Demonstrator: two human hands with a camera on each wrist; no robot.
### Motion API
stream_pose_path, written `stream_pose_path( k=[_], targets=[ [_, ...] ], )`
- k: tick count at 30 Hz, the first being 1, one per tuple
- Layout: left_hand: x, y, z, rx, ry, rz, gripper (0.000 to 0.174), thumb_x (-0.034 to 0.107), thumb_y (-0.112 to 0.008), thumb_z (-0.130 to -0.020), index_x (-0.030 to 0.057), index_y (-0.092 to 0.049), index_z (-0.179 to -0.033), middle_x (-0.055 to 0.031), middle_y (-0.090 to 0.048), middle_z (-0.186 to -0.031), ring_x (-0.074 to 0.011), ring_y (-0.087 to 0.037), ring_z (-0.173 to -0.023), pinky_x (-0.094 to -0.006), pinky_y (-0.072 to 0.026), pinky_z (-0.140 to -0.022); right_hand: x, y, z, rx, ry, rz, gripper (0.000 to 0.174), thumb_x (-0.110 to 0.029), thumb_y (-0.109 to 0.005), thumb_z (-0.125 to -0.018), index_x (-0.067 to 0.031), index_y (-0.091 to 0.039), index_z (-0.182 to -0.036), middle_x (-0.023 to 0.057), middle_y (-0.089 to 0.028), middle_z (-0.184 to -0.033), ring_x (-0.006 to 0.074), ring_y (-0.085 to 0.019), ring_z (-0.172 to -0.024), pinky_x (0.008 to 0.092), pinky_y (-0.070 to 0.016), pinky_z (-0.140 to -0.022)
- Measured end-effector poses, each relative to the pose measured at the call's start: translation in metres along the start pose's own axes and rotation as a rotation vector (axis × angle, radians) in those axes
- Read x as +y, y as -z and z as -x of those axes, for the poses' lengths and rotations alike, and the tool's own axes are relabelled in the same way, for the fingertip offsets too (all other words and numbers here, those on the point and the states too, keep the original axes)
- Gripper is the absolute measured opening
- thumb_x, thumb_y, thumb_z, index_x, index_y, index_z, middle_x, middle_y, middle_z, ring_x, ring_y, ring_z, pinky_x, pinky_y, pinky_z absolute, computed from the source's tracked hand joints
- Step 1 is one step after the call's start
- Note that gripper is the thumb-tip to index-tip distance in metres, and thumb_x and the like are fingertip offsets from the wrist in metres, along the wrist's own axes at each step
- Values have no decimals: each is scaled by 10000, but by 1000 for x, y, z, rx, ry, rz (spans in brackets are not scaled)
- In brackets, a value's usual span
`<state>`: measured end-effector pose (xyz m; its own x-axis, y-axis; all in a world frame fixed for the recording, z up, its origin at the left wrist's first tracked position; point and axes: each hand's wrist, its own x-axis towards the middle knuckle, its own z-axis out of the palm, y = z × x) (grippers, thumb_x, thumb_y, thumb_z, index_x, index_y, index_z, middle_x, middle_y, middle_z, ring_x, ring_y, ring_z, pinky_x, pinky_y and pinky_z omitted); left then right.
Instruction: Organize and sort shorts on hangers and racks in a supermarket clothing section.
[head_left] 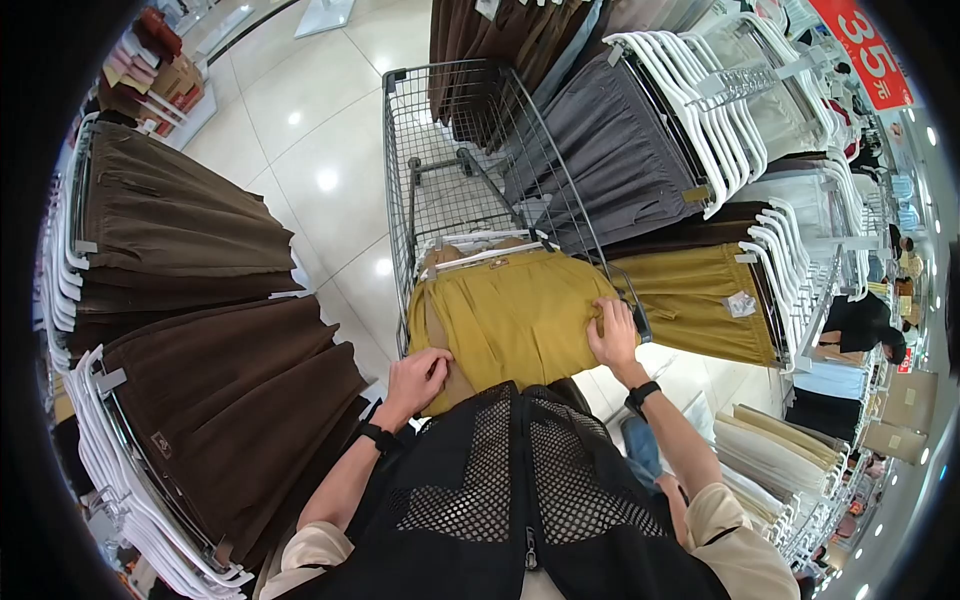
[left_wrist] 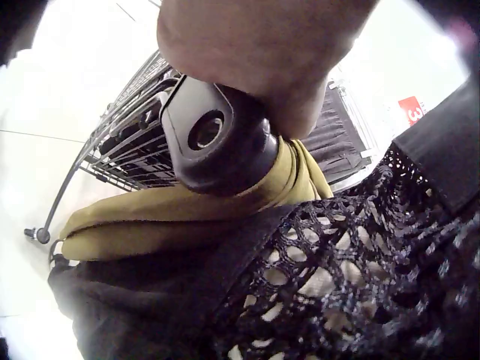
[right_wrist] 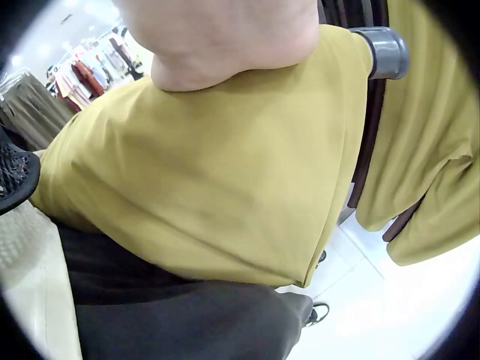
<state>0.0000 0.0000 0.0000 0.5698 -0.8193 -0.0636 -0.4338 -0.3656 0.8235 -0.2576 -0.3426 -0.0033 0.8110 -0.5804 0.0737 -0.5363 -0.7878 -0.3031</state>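
Note:
Mustard-yellow trousers (head_left: 515, 310) on white hangers lie draped over the handle end of a wire shopping cart (head_left: 395, 160), waistband away from me. At their left edge, beside a strip of beige fabric (head_left: 436, 330), my left hand (head_left: 418, 378) pinches the cloth with bent fingers. Toward the right side, my right hand (head_left: 614, 335) grips the yellow cloth between thumb and curled fingers. The left wrist view has the dark end cap (left_wrist: 210, 135) of the cart handle just below that hand; its fingertips are hidden. In the right wrist view the yellow cloth (right_wrist: 217, 180) hangs smoothly below the hand.
Brown garments (head_left: 190, 215) hang on white hangers at the left. Grey trousers (head_left: 620, 150) and more yellow trousers (head_left: 700, 300) hang close along the cart's right side. A red price sign (head_left: 865, 50) hangs at upper right. Glossy tiled floor (head_left: 310, 120) lies left of the cart.

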Motion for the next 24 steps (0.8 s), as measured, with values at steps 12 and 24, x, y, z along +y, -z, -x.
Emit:
stream_pose_path(
  k=[12, 24],
  targets=[
    [7, -5, -3, 6, 21, -19, 133, 164, -686, -973, 97, -785, -1030, -91, -766, -852, -248, -717, -658, -367, -553, -614, 3, 3, -5, 49, -15, -74, 267, -60, -670, -844, -57, -596, -1100, 144, -629, -1128, 389, -592, -1086, 483, -489, -959],
    [12, -7, -5, 5, 34, -15, 146, 147, -677, -973, 72, -785, -1037, -104, -773, -886, -254, -717, -666, -361, -547, -621, 4, 2, -3, 49, -53, -63, 221, -84, -666, -853, -64, -595, -1062, 124, -633, -1114, 372, -600, -1082, 488, -490, -945]
  ],
)
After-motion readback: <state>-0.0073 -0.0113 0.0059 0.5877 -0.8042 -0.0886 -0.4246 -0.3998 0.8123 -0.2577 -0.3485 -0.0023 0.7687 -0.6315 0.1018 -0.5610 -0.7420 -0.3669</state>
